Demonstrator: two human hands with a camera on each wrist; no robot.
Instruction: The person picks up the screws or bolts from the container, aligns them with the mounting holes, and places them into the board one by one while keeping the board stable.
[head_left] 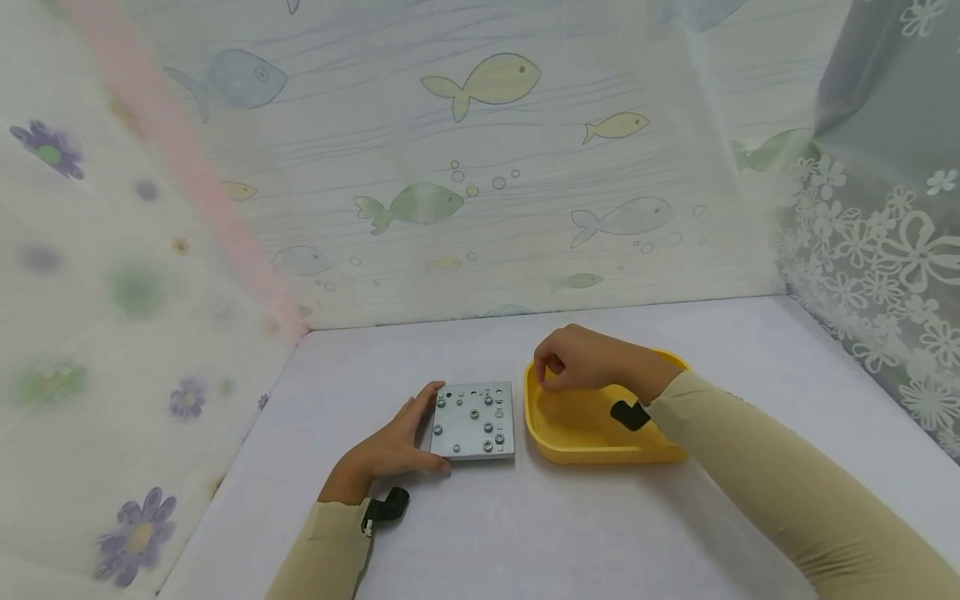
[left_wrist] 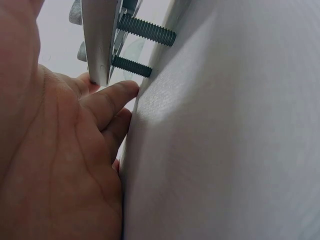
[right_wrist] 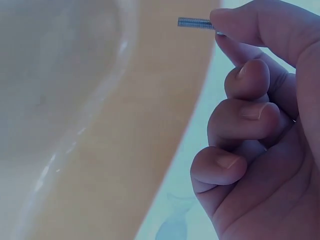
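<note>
A silver metal plate (head_left: pixel 462 429) with several socket-head screws and holes lies on the white table. My left hand (head_left: pixel 393 442) holds its left side, with the thumb by the front corner and fingers at the back corner. Threaded shanks (left_wrist: pixel 147 30) stick out below the plate in the left wrist view, lifting it off the table. Over the left part of a yellow tray (head_left: pixel 607 457), my right hand (head_left: pixel 581 358) pinches a small screw (right_wrist: pixel 195 23) between thumb and index finger. The other fingers are curled, and the screw's head is hidden by the fingertips.
The tray stands just right of the plate, a narrow gap between them. Behind the table (head_left: pixel 495 533) hangs a fish-print curtain (head_left: pixel 337 150). Flowered sheeting (head_left: pixel 82 333) closes the left side, and lace-patterned sheeting (head_left: pixel 885 267) the right.
</note>
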